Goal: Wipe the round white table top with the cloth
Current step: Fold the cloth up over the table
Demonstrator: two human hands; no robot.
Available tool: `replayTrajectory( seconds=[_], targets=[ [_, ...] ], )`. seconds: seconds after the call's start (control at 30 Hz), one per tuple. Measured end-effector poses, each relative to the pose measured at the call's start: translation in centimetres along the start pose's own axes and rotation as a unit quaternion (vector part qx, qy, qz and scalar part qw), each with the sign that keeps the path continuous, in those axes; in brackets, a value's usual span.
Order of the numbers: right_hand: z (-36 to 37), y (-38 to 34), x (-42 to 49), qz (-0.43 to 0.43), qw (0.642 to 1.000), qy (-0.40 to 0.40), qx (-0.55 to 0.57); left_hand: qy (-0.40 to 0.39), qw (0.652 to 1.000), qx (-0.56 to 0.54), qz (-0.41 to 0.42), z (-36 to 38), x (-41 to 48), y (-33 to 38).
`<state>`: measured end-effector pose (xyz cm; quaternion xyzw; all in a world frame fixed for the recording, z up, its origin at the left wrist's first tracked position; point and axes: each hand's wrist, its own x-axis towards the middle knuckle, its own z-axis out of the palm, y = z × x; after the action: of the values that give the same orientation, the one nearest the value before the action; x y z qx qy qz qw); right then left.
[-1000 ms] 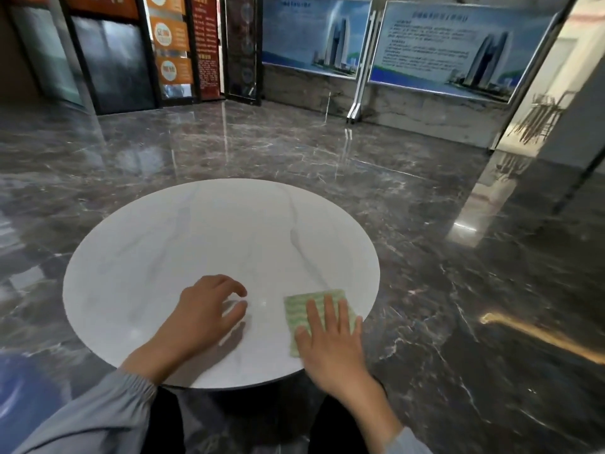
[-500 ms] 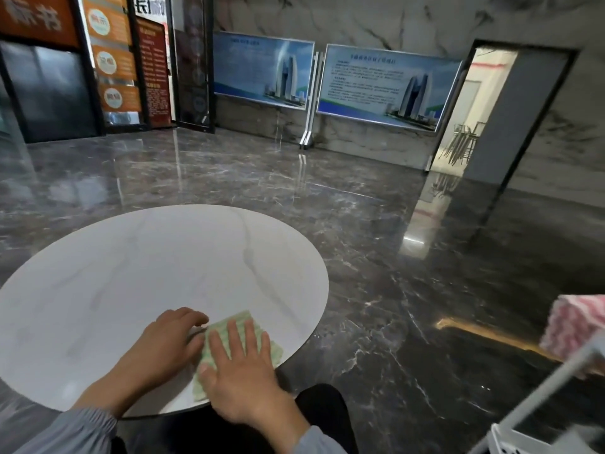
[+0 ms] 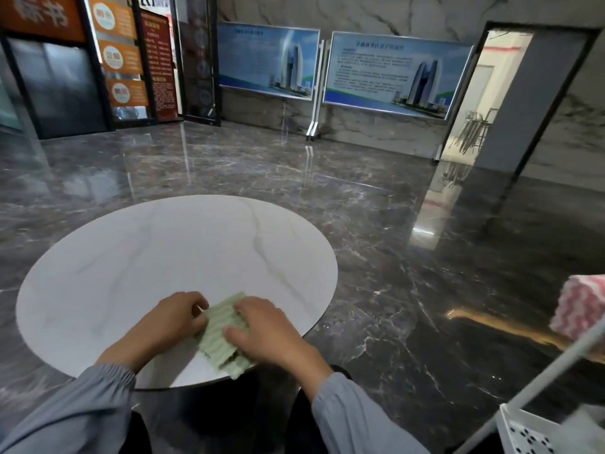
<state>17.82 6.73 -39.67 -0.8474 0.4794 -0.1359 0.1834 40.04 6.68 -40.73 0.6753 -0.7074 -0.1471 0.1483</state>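
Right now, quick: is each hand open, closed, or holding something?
Left hand: fingers curled, pinching the left edge of the green cloth.
Right hand: fingers curled, gripping the green cloth on its right side.

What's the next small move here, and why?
Probably slide the cloth forward across the table top. The left hand and right hand both grip it at the near rim, with a corner hanging over the edge, and nearly all the white surface lies beyond it.
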Motion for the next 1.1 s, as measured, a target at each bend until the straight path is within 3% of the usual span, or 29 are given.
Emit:
replayTrajectory(
  seconds=[0.07, 0.2, 0.33, 0.5, 0.8, 1.1],
  targets=[
    [-0.5, 1.0, 0.1, 0.025, 0.999, 0.041, -0.010, -0.018, 1.000, -0.009, 0.021, -0.9, -1.1, 0.0],
    [-1.2, 3.5, -0.2, 0.018, 0.999, 0.049, -0.014, -0.033, 0.995, 0.011, 0.098, -3.1, -4.6, 0.8],
    [-2.3, 3.8, -0.8, -0.046, 0.999, -0.014, 0.000, -0.095, 0.982, 0.075, 0.146, -2.8, -6.7, 3.1],
    [-3.7, 4.0, -1.8, -0.051, 0.997, -0.046, 0.015, -0.060, 0.983, 0.101, 0.139, -1.6, -7.7, 3.6],
    [-4.0, 3.5, -2.6, 0.003, 0.994, -0.044, 0.102, -0.003, 0.986, 0.043, 0.160, -0.2, -9.0, 2.7],
    [-3.8, 3.1, -2.7, -0.034, 0.996, -0.047, 0.067, 0.062, 0.985, 0.050, 0.153, -1.1, -9.2, 3.2]
  ],
)
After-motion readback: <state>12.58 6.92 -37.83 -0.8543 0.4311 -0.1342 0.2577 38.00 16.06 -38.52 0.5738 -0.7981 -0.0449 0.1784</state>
